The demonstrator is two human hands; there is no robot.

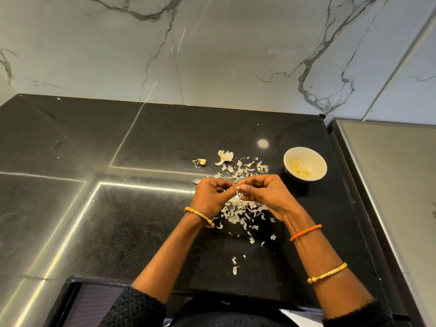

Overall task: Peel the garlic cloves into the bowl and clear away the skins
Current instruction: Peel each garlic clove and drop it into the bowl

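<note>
My left hand [212, 194] and my right hand [264, 194] meet above the black counter, both pinching one small garlic clove [238, 188] between their fingertips. A white bowl [317, 159] with several peeled cloves [299, 169] stands to the right, just beyond my right hand. Papery garlic skins [240, 214] lie scattered under and in front of my hands, with more skins [238, 167] behind them. One unpeeled clove [202, 162] with loose skin lies apart on the counter, behind my left hand.
The black granite counter [141, 220] ends at a marble wall [212, 55] behind. A grey raised surface [389, 173] borders the counter on the right. The counter's front edge [212, 293] runs close to my body.
</note>
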